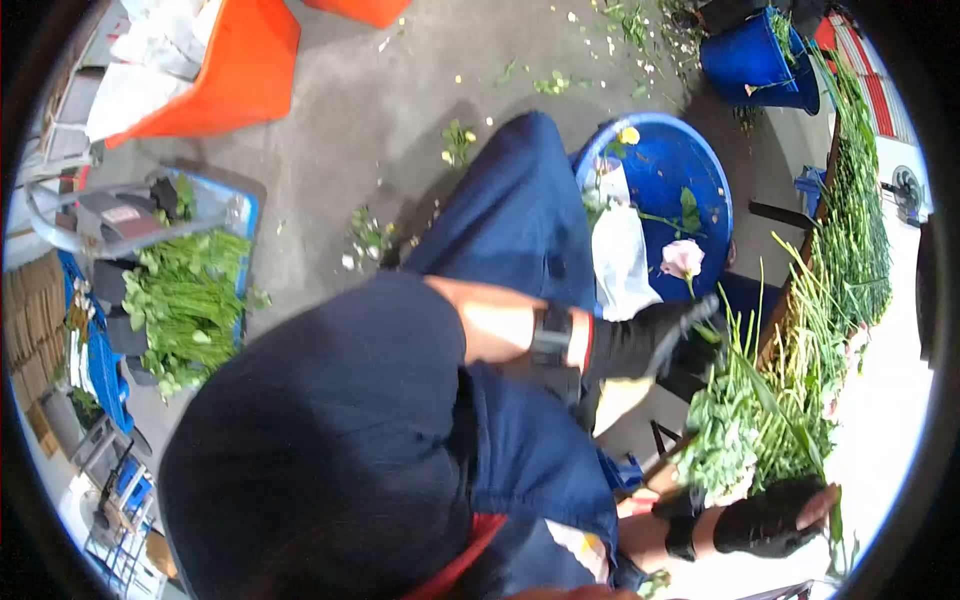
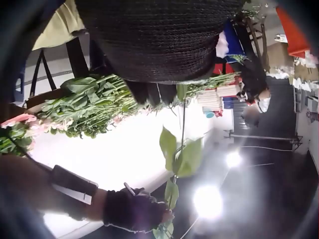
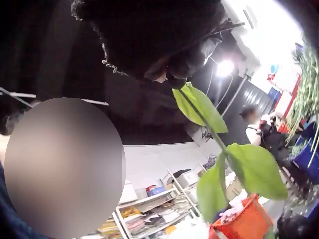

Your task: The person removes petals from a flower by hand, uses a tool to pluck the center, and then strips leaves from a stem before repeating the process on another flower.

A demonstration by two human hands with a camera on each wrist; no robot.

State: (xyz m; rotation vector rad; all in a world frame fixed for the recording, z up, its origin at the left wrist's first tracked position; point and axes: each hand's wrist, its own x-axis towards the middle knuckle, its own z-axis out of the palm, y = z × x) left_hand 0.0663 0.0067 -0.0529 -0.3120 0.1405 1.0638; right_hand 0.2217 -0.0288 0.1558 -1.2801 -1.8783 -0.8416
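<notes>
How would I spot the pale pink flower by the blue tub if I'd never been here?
Find the wide, round blue tub with white sheeting at its side. Against its inside, close to a black-gloved hand, shows one full, pale pink bloom. The small flower by the rim is yellow, not pink.

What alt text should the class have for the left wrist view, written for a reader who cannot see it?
A leafy green stem runs between two dark-gloved hands, the left hand large across the top and the right hand at the lower left. Behind, cut greenery and pink flowers lie along a bright white surface.
</notes>
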